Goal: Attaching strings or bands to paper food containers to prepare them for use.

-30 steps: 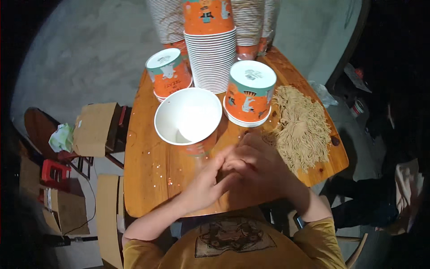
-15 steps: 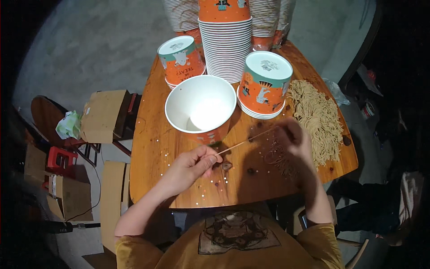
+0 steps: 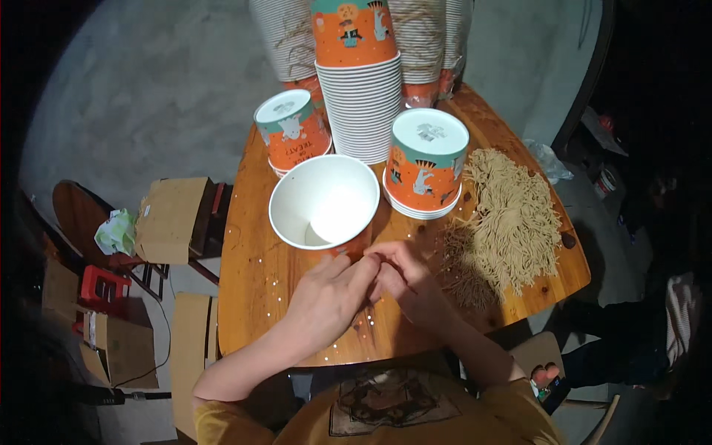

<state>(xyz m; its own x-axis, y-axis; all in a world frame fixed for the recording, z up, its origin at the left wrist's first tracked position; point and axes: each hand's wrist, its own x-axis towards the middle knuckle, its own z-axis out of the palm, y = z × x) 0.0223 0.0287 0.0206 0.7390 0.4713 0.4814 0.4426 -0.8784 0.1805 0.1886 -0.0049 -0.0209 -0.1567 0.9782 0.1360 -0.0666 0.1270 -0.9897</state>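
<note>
A white-lined paper bucket [image 3: 293,211] stands upright on the table, its mouth tipped toward me in the view. Close against its near side, my left hand [image 3: 322,308] and my right hand [image 3: 415,289] meet with fingertips pinched together. The thin tan cord stretched between them earlier is hidden behind the fingers now. Beside my right hand lies a loose pile of tan cords [image 3: 519,219], its near-left part in shadow. An upturned orange-and-teal bucket [image 3: 423,174] sits behind my right hand, with more rims nested under it.
Behind the bucket rises a tall stack of nested buckets [image 3: 361,111], with another upturned bucket [image 3: 289,133] to its left. Wrapped stacks [image 3: 285,41] stand at the back. Small pale dots speckle the wooden table [image 3: 248,297]. Cardboard boxes [image 3: 174,219] and a red stool [image 3: 102,289] are at left.
My right hand has come in from the right to meet my left, which shifted slightly right. The taut cord between them no longer shows. The whole view has shifted a little.
</note>
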